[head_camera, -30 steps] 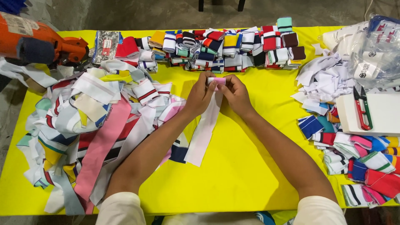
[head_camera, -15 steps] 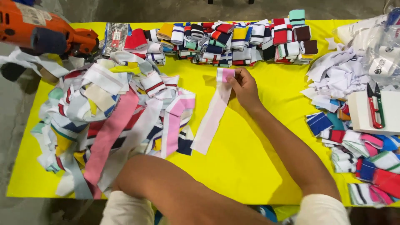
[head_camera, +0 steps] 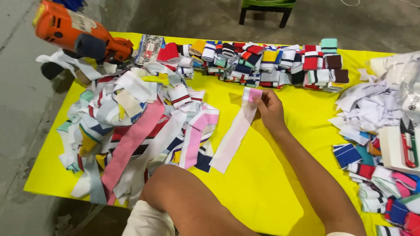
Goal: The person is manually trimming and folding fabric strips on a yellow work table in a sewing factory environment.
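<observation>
My right hand pinches the folded upper end of a pink-and-white fabric strip lying on the yellow counter, its length trailing down-left of the hand, just below a row of folded strips.

A flat rectangular packet with a busy grey, black and red print lies at the far left of the yellow surface, just beside the orange machine. That machine carries a pale rectangular label on its top. At the right edge sits a crumpled clear plastic bag of white pieces
</observation>
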